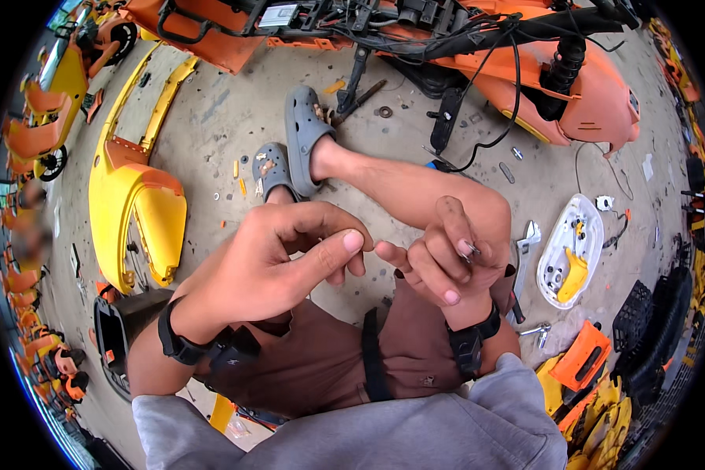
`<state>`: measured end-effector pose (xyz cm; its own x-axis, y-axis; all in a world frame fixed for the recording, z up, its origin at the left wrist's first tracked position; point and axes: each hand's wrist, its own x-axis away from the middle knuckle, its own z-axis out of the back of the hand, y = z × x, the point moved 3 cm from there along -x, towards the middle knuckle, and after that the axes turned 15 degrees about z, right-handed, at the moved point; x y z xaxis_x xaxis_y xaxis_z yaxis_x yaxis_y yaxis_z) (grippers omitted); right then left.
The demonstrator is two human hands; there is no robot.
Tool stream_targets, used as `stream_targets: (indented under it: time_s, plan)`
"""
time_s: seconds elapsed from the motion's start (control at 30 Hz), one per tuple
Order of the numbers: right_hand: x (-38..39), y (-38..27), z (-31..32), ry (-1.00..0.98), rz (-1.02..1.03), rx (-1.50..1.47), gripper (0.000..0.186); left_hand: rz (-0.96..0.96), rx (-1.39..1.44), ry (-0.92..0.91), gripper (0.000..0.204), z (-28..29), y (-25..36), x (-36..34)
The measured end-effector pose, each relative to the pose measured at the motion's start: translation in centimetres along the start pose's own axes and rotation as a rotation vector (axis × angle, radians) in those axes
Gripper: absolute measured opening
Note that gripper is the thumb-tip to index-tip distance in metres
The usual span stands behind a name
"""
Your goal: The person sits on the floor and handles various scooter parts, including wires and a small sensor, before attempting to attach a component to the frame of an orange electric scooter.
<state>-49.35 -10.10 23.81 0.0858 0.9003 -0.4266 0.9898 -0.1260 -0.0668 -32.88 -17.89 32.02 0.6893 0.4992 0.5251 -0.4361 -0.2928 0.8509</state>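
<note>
My left hand [298, 258] is closed in a loose pinch, thumb against index finger, just left of my right hand's fingertips; whatever it may hold is too small or hidden to make out. My right hand [446, 258] has curled fingers, with a small dark metal piece [470, 250] at its fingertips. Both hands are over my lap, above my bent legs. Beyond them stands a partly stripped scooter frame [411, 27] with hanging black cables [514, 78] and a faded orange body panel [603, 110]. My grey clogs [301, 125] rest on the floor below it.
A yellow panel [117, 211] lies left, beside a black bin [110, 337]. At right are a white tray [564, 291] of small parts, a wrench [529, 235], stacked orange and yellow panels [583, 352] and black plastic parts [650, 329]. Scooters [47, 133] line the far left.
</note>
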Motion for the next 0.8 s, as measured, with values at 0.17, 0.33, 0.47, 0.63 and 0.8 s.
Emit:
stream_targets:
  time_s: [0.17,0.33,0.47,0.63,0.8]
  plan:
    - [-0.2,0.1,0.0,-0.019,-0.006,0.022,0.015,-0.030,-0.032,-0.003,0.021,0.1,-0.1,-0.1]
    - [0.0,-0.1,0.0,0.093,-0.001,0.047,0.015,0.158,0.698,-0.176,0.027,0.1,0.1,-0.9]
    - [-0.3,0.2,0.0,0.102,-0.009,0.146,0.015,0.158,0.799,-0.227,0.031,0.3,-0.2,-1.1]
    - [-0.1,0.9,0.7,0.094,-0.018,0.218,0.016,0.146,0.782,-0.216,0.032,0.4,-0.3,-1.2]
    - [0.1,1.1,0.6,0.133,-0.062,0.206,0.016,0.089,0.618,-0.145,0.019,0.6,-0.7,-1.0]
